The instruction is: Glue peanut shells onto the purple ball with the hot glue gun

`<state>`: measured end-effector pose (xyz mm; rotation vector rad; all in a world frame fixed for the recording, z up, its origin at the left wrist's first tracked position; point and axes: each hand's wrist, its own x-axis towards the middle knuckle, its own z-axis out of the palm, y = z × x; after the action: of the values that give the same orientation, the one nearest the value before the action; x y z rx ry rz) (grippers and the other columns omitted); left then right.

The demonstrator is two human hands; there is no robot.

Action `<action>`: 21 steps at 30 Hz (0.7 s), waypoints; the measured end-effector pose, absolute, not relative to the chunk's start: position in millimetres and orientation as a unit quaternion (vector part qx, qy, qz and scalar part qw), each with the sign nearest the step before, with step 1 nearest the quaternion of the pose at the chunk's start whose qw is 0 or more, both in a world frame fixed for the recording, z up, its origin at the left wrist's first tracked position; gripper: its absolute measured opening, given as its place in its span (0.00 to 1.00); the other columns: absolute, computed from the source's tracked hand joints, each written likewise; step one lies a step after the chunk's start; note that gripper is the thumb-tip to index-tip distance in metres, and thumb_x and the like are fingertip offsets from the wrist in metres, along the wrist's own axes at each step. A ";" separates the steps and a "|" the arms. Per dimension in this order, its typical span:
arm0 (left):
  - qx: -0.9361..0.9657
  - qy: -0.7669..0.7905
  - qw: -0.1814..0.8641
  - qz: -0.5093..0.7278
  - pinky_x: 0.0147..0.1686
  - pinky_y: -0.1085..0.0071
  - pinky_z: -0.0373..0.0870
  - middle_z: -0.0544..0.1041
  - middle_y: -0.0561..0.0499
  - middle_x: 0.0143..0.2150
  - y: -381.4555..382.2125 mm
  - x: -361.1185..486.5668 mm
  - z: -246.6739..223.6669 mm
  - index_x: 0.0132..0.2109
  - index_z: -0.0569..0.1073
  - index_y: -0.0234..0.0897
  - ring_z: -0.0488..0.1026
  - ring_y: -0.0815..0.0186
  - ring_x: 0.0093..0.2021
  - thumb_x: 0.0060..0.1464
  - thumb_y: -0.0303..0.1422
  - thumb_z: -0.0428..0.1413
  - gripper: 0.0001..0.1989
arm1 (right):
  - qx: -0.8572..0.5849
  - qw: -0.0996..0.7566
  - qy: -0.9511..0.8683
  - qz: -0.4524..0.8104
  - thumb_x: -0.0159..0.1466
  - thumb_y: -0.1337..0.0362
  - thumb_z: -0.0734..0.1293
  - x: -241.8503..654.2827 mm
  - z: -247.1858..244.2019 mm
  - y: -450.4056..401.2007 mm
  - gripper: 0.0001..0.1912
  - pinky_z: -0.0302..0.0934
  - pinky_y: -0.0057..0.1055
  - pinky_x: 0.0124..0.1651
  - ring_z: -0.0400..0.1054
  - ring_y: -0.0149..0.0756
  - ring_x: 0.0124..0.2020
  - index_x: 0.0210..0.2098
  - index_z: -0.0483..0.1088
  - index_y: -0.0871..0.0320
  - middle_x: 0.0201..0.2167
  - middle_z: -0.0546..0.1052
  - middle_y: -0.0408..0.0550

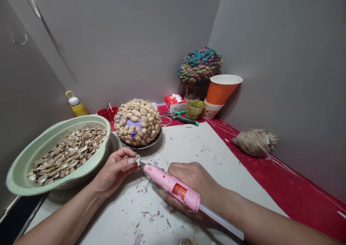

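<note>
Between thumb and fingers, my left hand pinches a peanut shell, its hollow side facing right. My right hand is wrapped round a pink glue gun with a clear glue stick sticking out of its back. The metal nozzle is at the shell, touching it or very close. Just beyond my hands, a purple balloon covered in peanut shells rests on a metal dish. A bare purple patch and the knot face me.
At left stands a green colander full of shell halves. Behind are a yellow bottle, red cups, pliers, a tissue pack, a yellow-green bowl, paper cups and a colourful tree-like craft. Twine lies right.
</note>
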<state>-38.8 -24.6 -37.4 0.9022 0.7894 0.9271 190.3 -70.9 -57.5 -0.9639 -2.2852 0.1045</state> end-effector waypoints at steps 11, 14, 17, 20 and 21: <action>0.422 0.348 0.725 0.418 0.35 0.77 0.73 0.77 0.54 0.30 -21.4 -40.1 -40.5 0.32 0.75 0.33 0.73 0.74 0.29 0.43 0.26 0.68 0.09 | -0.359 0.326 -0.874 0.038 0.66 0.52 0.59 189.3 -51.8 -72.6 0.20 0.45 0.28 0.23 0.53 0.27 0.18 0.23 0.60 0.57 0.18 0.63 0.39; 0.419 0.349 0.725 0.420 0.34 0.76 0.74 0.77 0.54 0.29 -21.2 -40.5 -41.1 0.32 0.75 0.33 0.73 0.74 0.28 0.44 0.26 0.67 0.09 | -0.359 0.326 -0.874 0.036 0.67 0.51 0.59 189.1 -52.9 -71.7 0.21 0.45 0.28 0.23 0.53 0.27 0.18 0.22 0.59 0.57 0.18 0.63 0.39; 0.415 0.349 0.725 0.426 0.35 0.75 0.74 0.77 0.55 0.29 -20.6 -41.1 -41.2 0.32 0.74 0.33 0.73 0.74 0.28 0.45 0.27 0.67 0.09 | -0.364 0.324 -0.873 0.030 0.67 0.51 0.58 189.0 -56.3 -71.0 0.21 0.44 0.28 0.24 0.53 0.28 0.19 0.22 0.59 0.56 0.18 0.62 0.39; 0.409 0.349 0.725 0.429 0.35 0.75 0.75 0.77 0.55 0.29 -19.9 -41.7 -41.5 0.32 0.74 0.33 0.73 0.73 0.28 0.45 0.27 0.67 0.09 | -0.368 0.320 -0.873 0.028 0.67 0.50 0.58 189.4 -59.0 -71.1 0.21 0.44 0.29 0.24 0.53 0.28 0.19 0.23 0.58 0.56 0.18 0.62 0.38; 0.408 0.349 0.726 0.430 0.35 0.74 0.75 0.77 0.55 0.29 -19.7 -41.9 -41.8 0.33 0.74 0.34 0.73 0.73 0.28 0.45 0.27 0.67 0.09 | -0.369 0.320 -0.872 0.029 0.67 0.50 0.58 189.6 -59.2 -71.2 0.21 0.44 0.29 0.24 0.53 0.28 0.19 0.23 0.58 0.56 0.18 0.62 0.38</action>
<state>-41.9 -19.7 -41.8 0.8993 0.7694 0.9478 189.6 -71.2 -59.2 -0.9688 -2.2932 0.0769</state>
